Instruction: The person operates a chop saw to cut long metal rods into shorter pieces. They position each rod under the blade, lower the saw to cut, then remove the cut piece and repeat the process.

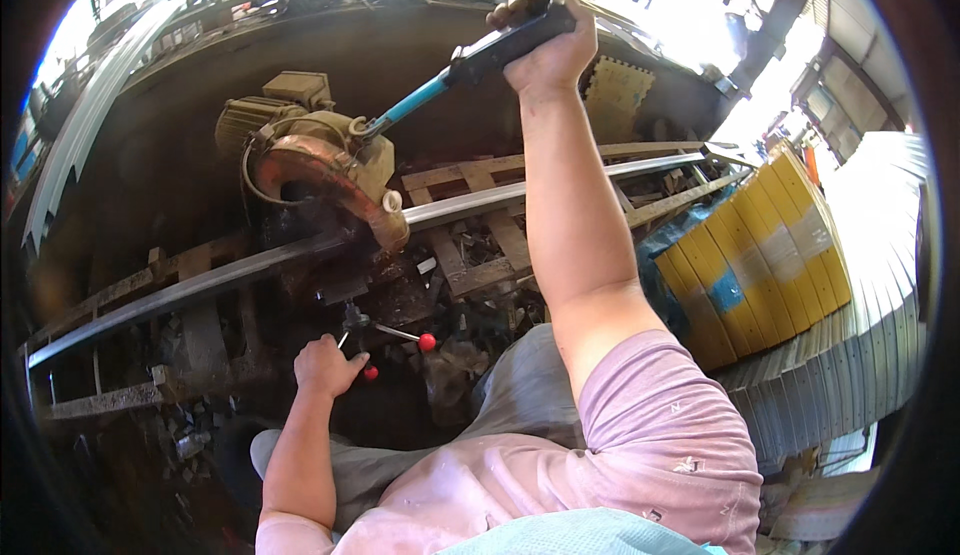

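Chop saw [320, 170] with metal bar [520, 193] across its bed. My right hand [545, 50] is closed on the saw's handle [500, 47], raised high. My left hand [325, 365] is curled around a red-knobbed vise lever [372, 370]. I judge the bar seated under the guard and uncut: clamping under way, cut still to come.

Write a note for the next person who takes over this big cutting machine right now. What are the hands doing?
Right hand: raised, gripping the saw's black-and-blue lever handle.
Left hand: low, on the red-knobbed vise handle under the chop saw.
Long metal bar lies across the wooden frame, passing under the saw guard.
Done: bar in place. Whether it is cut through cannot be seen.
Yellow stacked boxes sit to the right.
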